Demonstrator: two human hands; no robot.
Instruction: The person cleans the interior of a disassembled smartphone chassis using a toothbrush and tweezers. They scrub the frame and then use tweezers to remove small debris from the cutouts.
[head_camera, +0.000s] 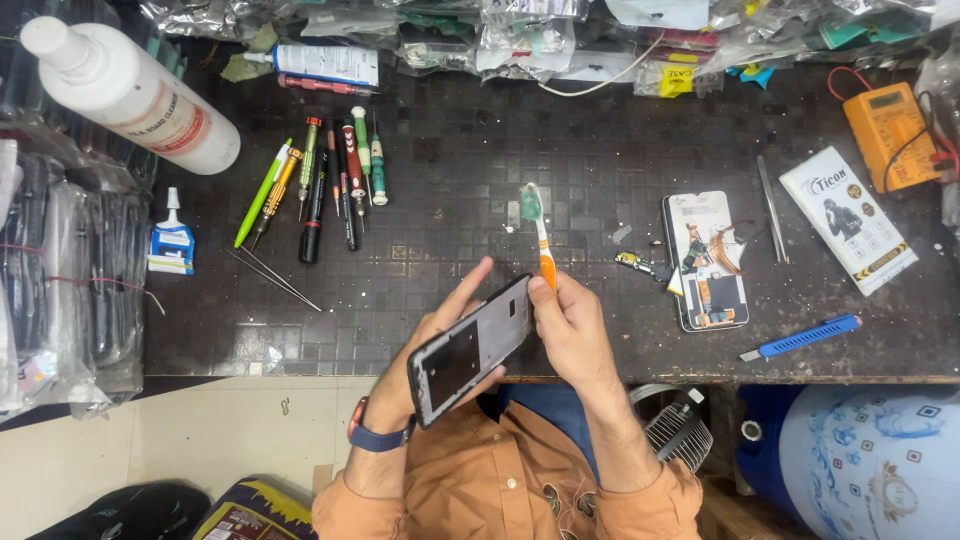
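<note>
My left hand holds a dark phone frame tilted over the near edge of the dark work mat, fingers wrapped behind it. My right hand grips an orange-handled toothbrush by its handle, the worn greenish bristle end pointing away from me above the phone frame's top corner. A blue watch is on my left wrist.
Several screwdrivers and pens lie at the left, a white bottle beyond them. An opened phone with exposed parts, tweezers, a white box, an orange multimeter and a blue-handled tool lie at the right. Bagged parts line the far edge.
</note>
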